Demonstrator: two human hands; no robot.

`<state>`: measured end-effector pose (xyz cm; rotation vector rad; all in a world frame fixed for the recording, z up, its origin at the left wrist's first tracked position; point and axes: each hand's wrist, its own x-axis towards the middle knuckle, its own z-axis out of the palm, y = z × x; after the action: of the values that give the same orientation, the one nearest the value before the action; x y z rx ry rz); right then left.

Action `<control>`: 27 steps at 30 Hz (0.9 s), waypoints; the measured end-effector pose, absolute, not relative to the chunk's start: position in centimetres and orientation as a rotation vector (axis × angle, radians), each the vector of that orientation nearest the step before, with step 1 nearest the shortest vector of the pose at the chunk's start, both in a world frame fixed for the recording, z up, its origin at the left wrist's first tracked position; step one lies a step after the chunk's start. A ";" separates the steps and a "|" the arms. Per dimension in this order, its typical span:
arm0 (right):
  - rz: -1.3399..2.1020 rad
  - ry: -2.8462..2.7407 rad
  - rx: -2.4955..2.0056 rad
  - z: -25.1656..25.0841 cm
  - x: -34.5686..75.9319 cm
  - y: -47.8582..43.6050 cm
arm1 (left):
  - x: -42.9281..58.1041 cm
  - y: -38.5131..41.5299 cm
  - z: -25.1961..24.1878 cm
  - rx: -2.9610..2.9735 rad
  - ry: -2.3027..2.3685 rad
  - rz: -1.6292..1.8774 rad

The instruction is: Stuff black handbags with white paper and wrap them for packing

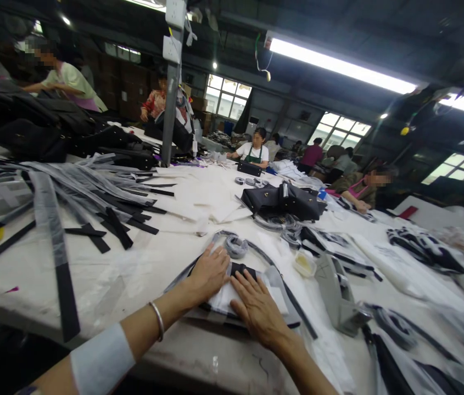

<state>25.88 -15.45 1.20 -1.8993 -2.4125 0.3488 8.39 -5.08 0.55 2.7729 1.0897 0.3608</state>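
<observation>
A dark, flat item (240, 267) in white and clear wrapping lies on a pale work table (182, 222), near its front edge, directly before the person wearing the camera. Take it as the centre of a clock, with twelve pointing away from the wearer.

The left hand (210, 269) rests at its ten o'clock side, fingers bent downward; whether they pinch anything cannot be told. The right hand (256, 304) lies at four o'clock, palm down and fingers spread, gripping nothing visible. Both appear to be smoothing or steadying the wrapping. Done well, this probably calls for light, even pressure: one hand anchoring while the other strokes creases outward, with the loose film kept from bunching beneath the fingers.

At twelve, just beyond the item, sits a coil of wrapped strap (235, 247). Another wrapped strap (302, 311) curves down the right side toward four; keeping it clear of the folds would seem wise.

Farther out, a small tub (305, 263) sits at two o'clock and a grey tape dispenser (341, 296) at three. Black bags (285, 200) are heaped at one. Around ten, many black strips (67, 186), partly sleeved in film, fan across the table.

A metal post (171, 109) rises at eleven. Well beyond, toward twelve, a co-worker (252, 153) sits at the table's far side.
</observation>
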 end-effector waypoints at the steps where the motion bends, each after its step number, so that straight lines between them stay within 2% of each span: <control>1: 0.349 -2.407 -1.892 1.0 25.8 -15.4 | 8.3 -4.3 0.0 2.755 1.093 0.327; 5: 0.355 -2.389 -1.853 1.0 25.8 -15.2 | 7.3 -2.2 -1.9 2.667 1.099 0.200; 10: 0.266 -2.320 -1.895 1.1 27.0 -15.6 | 5.0 -2.2 -1.6 2.607 1.028 0.087; 16: 0.169 -2.126 -2.290 0.5 31.3 -15.6 | 3.1 -3.5 -1.1 2.574 1.016 0.037; 27: 0.302 -2.164 -2.073 1.2 32.3 -10.4 | 3.3 -3.7 -1.2 2.548 1.041 0.074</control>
<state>32.30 -10.41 1.16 -2.0733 -2.1645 0.3018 3.32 -3.70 -1.20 2.5485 1.0406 0.0737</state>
